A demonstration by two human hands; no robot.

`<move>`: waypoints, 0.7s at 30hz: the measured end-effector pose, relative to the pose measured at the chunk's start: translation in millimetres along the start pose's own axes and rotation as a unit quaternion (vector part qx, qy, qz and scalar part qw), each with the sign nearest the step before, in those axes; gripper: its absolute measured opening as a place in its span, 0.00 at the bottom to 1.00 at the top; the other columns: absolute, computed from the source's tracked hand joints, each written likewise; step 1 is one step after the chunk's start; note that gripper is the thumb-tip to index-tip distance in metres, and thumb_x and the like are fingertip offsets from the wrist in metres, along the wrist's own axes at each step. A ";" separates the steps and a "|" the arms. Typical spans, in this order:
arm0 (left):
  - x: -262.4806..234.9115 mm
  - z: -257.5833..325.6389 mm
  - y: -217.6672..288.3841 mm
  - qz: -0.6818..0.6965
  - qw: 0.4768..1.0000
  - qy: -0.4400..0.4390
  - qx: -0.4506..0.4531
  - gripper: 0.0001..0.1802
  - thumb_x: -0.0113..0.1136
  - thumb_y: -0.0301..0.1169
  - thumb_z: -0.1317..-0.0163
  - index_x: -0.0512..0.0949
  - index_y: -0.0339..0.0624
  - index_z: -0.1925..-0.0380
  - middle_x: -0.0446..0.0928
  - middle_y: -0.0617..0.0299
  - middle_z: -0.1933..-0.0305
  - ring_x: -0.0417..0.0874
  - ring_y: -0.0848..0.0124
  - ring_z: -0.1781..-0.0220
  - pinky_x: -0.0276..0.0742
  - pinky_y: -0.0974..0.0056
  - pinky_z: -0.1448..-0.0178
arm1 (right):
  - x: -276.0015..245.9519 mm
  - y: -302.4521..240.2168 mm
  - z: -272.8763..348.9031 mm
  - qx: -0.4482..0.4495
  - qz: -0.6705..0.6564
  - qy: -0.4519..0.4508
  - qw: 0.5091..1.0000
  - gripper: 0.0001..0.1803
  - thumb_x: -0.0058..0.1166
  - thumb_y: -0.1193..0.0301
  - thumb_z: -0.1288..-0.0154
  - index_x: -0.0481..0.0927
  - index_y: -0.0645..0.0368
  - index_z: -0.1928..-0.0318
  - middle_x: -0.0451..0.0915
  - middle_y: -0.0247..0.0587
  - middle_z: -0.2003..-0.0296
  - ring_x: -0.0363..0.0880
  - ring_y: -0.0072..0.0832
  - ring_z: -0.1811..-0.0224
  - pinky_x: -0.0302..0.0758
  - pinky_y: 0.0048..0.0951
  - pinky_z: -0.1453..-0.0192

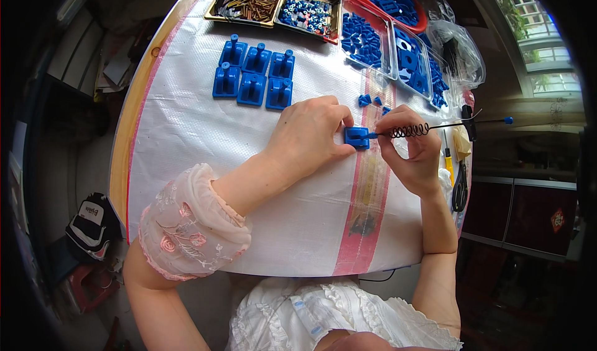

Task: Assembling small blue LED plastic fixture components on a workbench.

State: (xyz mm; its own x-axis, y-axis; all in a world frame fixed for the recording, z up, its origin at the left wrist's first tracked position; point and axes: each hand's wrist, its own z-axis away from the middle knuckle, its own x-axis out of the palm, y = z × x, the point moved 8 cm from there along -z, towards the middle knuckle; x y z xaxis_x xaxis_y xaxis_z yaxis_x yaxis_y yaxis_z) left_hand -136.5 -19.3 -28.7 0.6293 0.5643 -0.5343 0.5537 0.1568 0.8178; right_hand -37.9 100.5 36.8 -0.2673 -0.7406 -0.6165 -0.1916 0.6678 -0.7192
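Observation:
My left hand [306, 133] is closed on a small blue plastic block [356, 137], holding it down on the table between thumb and fingers. In my right hand [415, 163] is a thin black rod with a coiled spring [407, 131] around it, pinched between thumb and fingers. The rod's left end meets the block's right side at a small blue piece [373, 135]; whether they are joined I cannot tell. At its far right end the rod carries a blue tip [509, 121]. A few small blue pieces [365, 101] lie loose just beyond the block.
Several blue assembled parts with upright posts [252, 88] stand in two rows beyond my left hand. Farther back are a tray of brass-coloured screws [250, 1], a tray of small mixed parts [306, 11] and clear boxes of blue pieces [362, 40]. Scissors [459, 189] lie at the right edge.

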 end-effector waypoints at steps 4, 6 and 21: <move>0.1 0.1 -0.3 0.001 1.000 0.000 0.003 0.14 0.79 0.37 0.46 0.89 0.43 0.64 0.82 0.59 0.66 0.87 0.61 0.62 0.81 0.56 0.56 | 0.1 0.0 0.2 0.005 0.002 0.001 1.000 0.15 0.60 0.91 0.45 0.84 0.65 0.57 0.85 0.40 0.61 0.86 0.26 0.60 0.80 0.27 0.52; 0.0 0.1 -0.3 -0.001 1.000 0.000 0.004 0.14 0.79 0.37 0.46 0.89 0.43 0.64 0.82 0.59 0.66 0.86 0.61 0.62 0.81 0.56 0.56 | 0.2 -0.2 -0.2 0.003 0.001 0.000 1.000 0.15 0.61 0.91 0.45 0.84 0.65 0.57 0.85 0.40 0.61 0.86 0.26 0.60 0.81 0.27 0.53; 0.0 0.1 0.3 -0.003 1.000 -0.004 -0.001 0.14 0.79 0.38 0.45 0.89 0.44 0.63 0.82 0.59 0.65 0.86 0.61 0.62 0.81 0.56 0.55 | 0.1 1.1 0.5 0.003 0.007 0.003 1.000 0.15 0.61 0.90 0.45 0.84 0.64 0.57 0.85 0.39 0.61 0.86 0.27 0.61 0.80 0.27 0.54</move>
State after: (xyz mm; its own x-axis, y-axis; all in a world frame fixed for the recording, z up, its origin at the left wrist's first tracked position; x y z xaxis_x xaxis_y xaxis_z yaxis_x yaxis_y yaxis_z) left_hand -136.3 -19.3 -28.6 0.6307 0.5562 -0.5412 0.5561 0.1626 0.8151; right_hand -37.7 101.1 35.8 -0.2762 -0.7305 -0.6246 -0.1816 0.6779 -0.7124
